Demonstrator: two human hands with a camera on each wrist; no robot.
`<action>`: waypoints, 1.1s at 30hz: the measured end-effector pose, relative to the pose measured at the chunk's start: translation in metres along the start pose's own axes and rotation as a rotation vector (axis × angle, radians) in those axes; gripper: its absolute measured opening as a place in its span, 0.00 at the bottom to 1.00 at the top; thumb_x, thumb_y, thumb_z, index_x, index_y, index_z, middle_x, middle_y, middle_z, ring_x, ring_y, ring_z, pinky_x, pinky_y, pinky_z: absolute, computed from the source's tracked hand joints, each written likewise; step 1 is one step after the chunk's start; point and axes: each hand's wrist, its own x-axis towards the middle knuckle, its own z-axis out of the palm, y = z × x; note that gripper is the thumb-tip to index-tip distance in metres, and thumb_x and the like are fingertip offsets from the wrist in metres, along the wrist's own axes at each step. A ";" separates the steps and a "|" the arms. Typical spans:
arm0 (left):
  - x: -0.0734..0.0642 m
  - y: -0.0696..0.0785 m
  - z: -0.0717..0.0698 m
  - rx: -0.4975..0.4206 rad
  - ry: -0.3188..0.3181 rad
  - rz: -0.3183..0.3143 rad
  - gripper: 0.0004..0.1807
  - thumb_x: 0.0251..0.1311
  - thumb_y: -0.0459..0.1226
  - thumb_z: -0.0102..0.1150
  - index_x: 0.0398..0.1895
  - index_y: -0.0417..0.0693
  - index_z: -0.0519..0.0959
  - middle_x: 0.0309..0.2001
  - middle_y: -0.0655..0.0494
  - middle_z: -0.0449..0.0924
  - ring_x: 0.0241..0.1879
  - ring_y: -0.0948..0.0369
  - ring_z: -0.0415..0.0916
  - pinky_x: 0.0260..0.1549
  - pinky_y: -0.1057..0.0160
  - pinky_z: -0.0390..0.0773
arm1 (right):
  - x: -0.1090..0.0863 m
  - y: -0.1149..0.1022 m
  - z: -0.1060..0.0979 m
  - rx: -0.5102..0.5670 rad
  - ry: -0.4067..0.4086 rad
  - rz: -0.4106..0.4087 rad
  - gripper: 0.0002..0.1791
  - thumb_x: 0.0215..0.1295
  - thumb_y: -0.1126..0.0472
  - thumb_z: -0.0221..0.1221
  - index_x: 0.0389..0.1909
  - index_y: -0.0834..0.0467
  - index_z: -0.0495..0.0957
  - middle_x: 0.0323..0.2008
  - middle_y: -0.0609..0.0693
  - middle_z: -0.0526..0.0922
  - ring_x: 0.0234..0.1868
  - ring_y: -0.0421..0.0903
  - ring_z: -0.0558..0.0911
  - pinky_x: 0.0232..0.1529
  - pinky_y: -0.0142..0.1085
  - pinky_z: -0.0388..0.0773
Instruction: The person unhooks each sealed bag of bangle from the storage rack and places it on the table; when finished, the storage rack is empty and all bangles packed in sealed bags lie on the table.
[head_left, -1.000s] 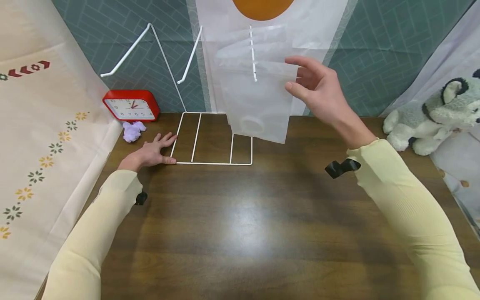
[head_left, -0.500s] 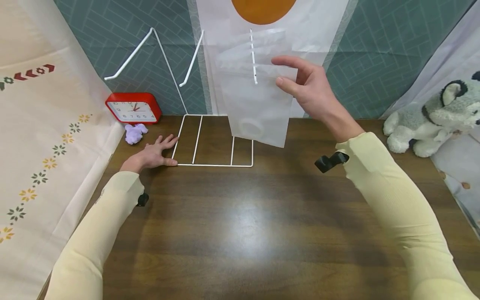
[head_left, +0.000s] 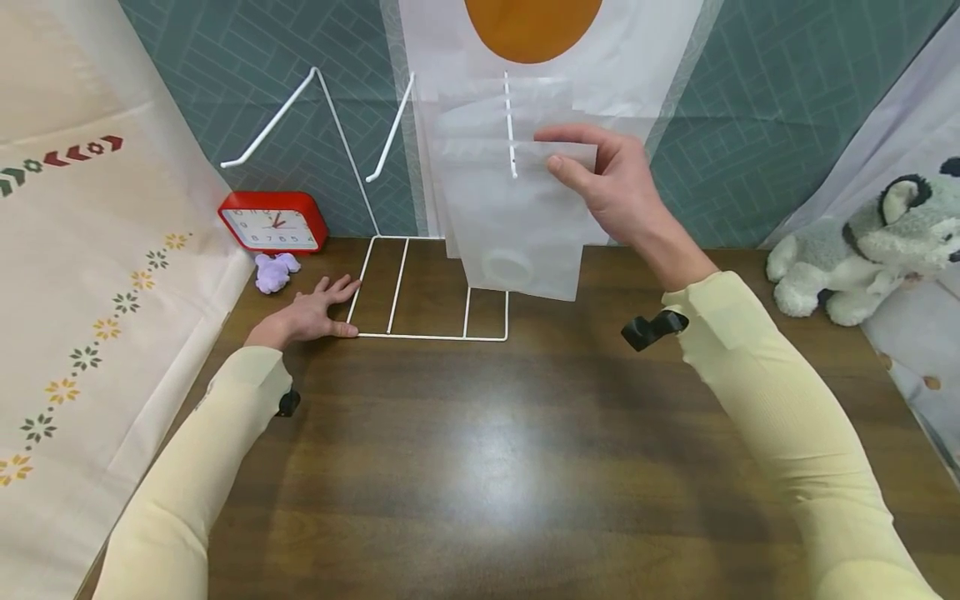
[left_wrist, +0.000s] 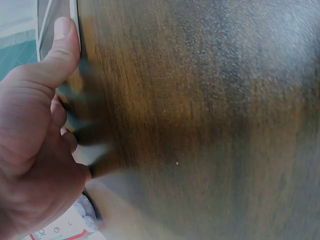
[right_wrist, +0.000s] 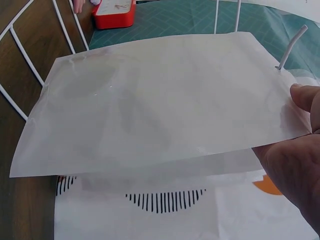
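1. Since a second ago, your right hand (head_left: 626,179) shifted left; fingers pinch the frosted translucent plastic bag (head_left: 517,221) near its upper right corner, the white metal rack (head_left: 432,337)'s rod poking through.
2. Left hand (head_left: 311,317): fingers spread at rack's front-left corner. Brown wooden tabletop (head_left: 480,450) extends ahead of front rail.
3. Right wrist view alone shows black stripes (right_wrist: 165,201).

Head view high, looking forward-down; wrist views close, all sharing red clock (head_left: 273,223)
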 end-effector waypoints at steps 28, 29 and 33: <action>-0.001 0.003 0.001 0.011 0.004 -0.012 0.53 0.61 0.50 0.66 0.80 0.45 0.45 0.79 0.37 0.33 0.74 0.34 0.24 0.63 0.26 0.28 | -0.030 -0.014 -0.006 0.043 -0.014 -0.019 0.14 0.68 0.61 0.64 0.53 0.54 0.85 0.11 0.48 0.54 0.10 0.46 0.52 0.17 0.36 0.52; 0.000 0.003 0.001 0.009 0.003 -0.011 0.53 0.61 0.50 0.66 0.80 0.45 0.45 0.79 0.36 0.33 0.74 0.33 0.24 0.63 0.26 0.28 | -0.031 -0.016 -0.006 0.039 -0.014 -0.021 0.14 0.68 0.61 0.64 0.53 0.53 0.85 0.10 0.48 0.53 0.10 0.46 0.51 0.17 0.36 0.51; 0.000 0.003 0.001 0.006 0.009 -0.004 0.52 0.61 0.49 0.66 0.80 0.44 0.46 0.79 0.36 0.34 0.74 0.33 0.24 0.62 0.25 0.28 | -0.039 -0.022 -0.008 0.050 -0.013 -0.029 0.14 0.68 0.62 0.64 0.53 0.54 0.86 0.09 0.49 0.52 0.09 0.46 0.50 0.15 0.36 0.49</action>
